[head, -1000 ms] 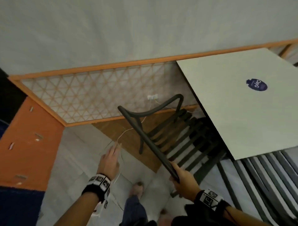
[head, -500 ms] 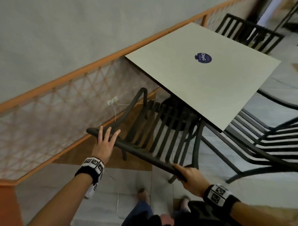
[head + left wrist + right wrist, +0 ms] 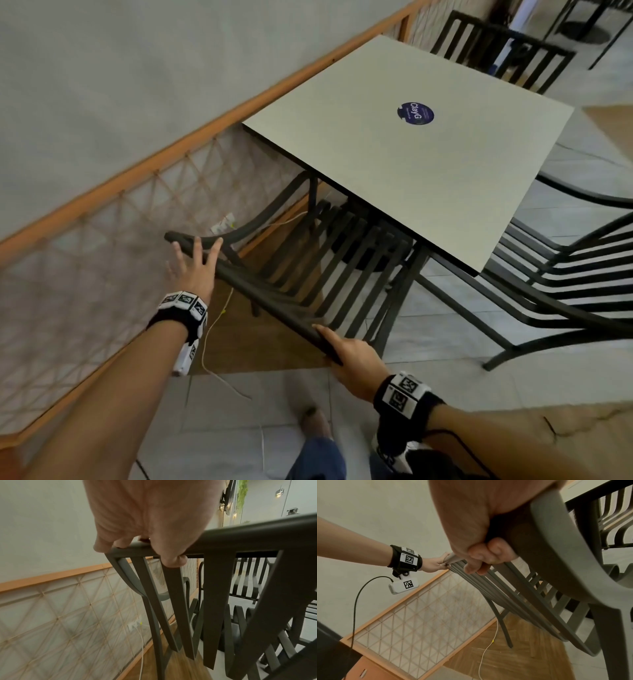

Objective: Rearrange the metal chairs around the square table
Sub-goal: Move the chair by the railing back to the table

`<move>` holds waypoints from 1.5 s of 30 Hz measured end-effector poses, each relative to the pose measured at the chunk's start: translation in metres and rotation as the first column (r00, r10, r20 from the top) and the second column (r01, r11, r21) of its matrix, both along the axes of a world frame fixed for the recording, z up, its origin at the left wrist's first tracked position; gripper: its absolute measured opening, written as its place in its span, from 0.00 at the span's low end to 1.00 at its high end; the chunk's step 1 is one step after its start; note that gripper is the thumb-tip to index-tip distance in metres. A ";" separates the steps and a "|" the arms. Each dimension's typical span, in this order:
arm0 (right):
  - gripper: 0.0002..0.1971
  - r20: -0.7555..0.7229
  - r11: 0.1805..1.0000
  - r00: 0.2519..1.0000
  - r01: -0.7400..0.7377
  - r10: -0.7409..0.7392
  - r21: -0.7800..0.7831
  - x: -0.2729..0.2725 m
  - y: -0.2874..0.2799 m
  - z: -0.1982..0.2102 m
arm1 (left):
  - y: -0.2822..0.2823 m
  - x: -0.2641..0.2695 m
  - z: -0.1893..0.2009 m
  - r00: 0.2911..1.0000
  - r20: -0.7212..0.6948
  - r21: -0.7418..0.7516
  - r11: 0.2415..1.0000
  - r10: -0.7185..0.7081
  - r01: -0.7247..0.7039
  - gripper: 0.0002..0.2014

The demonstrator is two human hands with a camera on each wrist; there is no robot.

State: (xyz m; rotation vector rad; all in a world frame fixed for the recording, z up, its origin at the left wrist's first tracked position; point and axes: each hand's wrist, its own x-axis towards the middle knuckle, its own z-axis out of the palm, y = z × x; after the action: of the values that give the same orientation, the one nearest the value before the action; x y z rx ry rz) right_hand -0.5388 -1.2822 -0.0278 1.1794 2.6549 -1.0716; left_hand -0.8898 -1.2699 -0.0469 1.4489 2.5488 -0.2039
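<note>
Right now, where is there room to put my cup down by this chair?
The square table top is bare all around its blue sticker. Under it is crowded: the held chair has its seat slats tucked beneath the near edge, and another chair sits close on the right.

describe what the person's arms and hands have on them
Both forearms are bare, no sleeves. Each wrist carries a black band with white square-code tags; the right one matches. A white tagged camera module with a black cable hangs under the left wrist. Both hands are bare.
</note>
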 end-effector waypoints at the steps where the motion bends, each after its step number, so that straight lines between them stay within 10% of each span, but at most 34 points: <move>1: 0.32 0.006 1.000 1.000 0.011 -0.011 0.002 -0.005 0.005 0.000 | 0.010 -0.005 0.001 1.000 0.012 0.000 1.000 -0.015 0.015 0.47; 15: 0.29 -0.034 0.992 0.994 0.105 -0.108 -0.072 -0.032 0.042 -0.007 | 0.070 -0.023 0.018 0.996 0.066 -0.071 0.996 -0.055 0.060 0.25; 36: 0.25 -0.083 0.994 0.996 0.028 -0.037 -0.106 -0.019 0.066 -0.005 | 0.069 0.010 0.029 0.976 0.152 0.047 0.985 0.155 -0.164 0.30; 39: 0.24 -0.140 0.972 0.990 -0.010 -0.024 -0.235 -0.002 0.072 0.002 | 0.063 0.049 0.037 0.858 0.419 0.203 0.891 0.297 -0.407 0.40; 45: 0.18 -0.027 0.974 0.998 0.048 -0.056 -0.223 0.062 0.135 -0.034 | 0.025 0.133 0.037 0.365 0.882 0.103 0.634 0.299 -0.767 0.39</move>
State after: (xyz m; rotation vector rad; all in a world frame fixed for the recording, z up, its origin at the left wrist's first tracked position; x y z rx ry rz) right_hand -0.4770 -1.1470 -0.0617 1.2013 2.4582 -1.3662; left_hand -0.7570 -1.2447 -0.0102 0.3830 2.0994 1.0950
